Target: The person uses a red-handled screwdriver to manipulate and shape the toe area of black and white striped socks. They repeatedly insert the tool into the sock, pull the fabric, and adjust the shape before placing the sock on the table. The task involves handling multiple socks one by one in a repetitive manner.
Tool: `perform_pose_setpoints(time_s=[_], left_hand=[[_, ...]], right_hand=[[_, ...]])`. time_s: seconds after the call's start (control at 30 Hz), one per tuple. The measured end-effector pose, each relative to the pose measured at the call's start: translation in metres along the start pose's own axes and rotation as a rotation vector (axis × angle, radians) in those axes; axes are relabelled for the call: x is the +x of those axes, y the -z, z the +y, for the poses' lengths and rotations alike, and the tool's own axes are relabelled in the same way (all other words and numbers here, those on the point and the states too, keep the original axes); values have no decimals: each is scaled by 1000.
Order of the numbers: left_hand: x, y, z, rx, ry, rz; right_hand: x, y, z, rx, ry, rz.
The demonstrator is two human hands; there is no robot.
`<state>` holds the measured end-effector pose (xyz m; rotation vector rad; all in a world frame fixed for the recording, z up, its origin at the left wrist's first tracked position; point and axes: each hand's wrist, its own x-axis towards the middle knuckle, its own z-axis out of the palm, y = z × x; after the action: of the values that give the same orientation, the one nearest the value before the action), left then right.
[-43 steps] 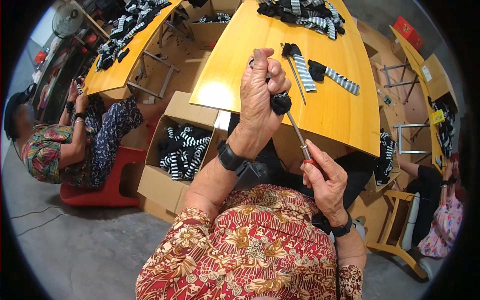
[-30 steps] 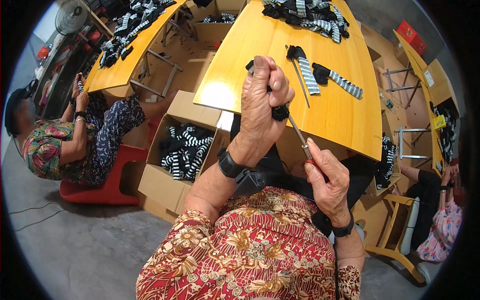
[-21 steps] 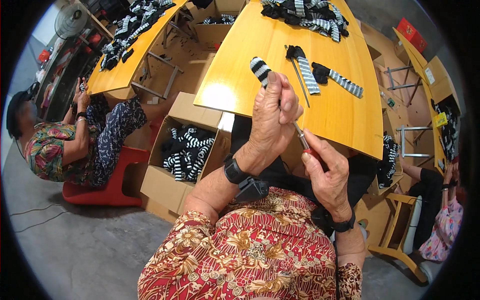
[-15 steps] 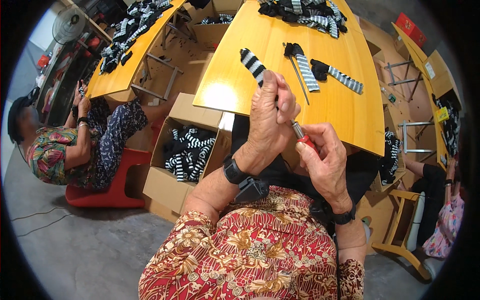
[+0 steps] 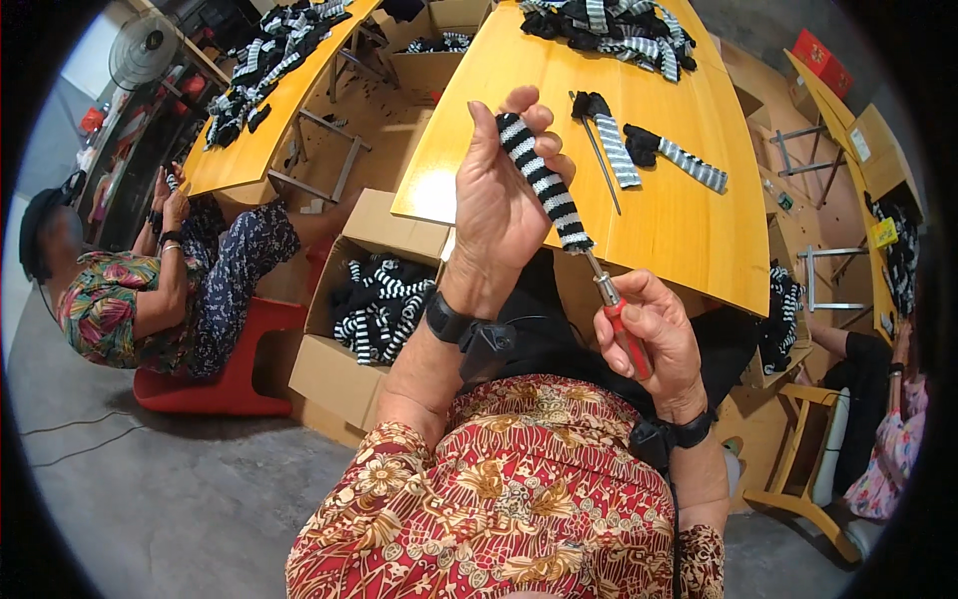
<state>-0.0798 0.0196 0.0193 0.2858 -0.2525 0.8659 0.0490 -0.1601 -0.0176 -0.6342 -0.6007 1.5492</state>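
Above the person's lap, the left hand [image 5: 504,205] is holding up a black-and-white striped sleeve [image 5: 544,180], its fingers curling around the upper end while the thumb is pressing along one side. The sleeve is slanting down to the right and is covering the shaft of a screwdriver [image 5: 619,324], whose metal neck is showing just below the sleeve's lower edge. The right hand [image 5: 649,334] is closing tightly around the screwdriver's red handle, fingers wrapped fully about it, just below and to the right of the left hand. Both wrists are wearing dark bands.

Beyond the hands, a yellow table [image 5: 689,220] is carrying two more striped pieces [image 5: 614,145] with black ends, lying side by side near a thin rod [image 5: 599,160], and a heap of striped fabric [image 5: 609,25] at its far end. Beside the table's left corner, an open cardboard box [image 5: 329,359] is holding more striped pieces. Farther left, another person [image 5: 150,290] in a flowered shirt is sitting on a red stool [image 5: 225,374] by a second yellow table [image 5: 269,110] strewn with the same striped fabric. At the right edge, a third person's sleeve [image 5: 893,459] is showing beside a wooden chair [image 5: 798,479].
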Motion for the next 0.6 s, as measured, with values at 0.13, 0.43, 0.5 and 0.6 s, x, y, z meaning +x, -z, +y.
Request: perform_pose_setpoints(time_s=[0.13,0.43,0.5,0.6], left_hand=[[2,6,-8,42,-12,-19],[-6,-2,-29,398,-67,137],[-6,6,-29,385,-51,112],[-12,2,-38,378,20,318]], right_hand=[[-2,2,2,88,-1,-15],[5,-26,-6,-382,145,191],[8,-34,-4,-605,203,272],[13,-38,-8,-820,225,312]])
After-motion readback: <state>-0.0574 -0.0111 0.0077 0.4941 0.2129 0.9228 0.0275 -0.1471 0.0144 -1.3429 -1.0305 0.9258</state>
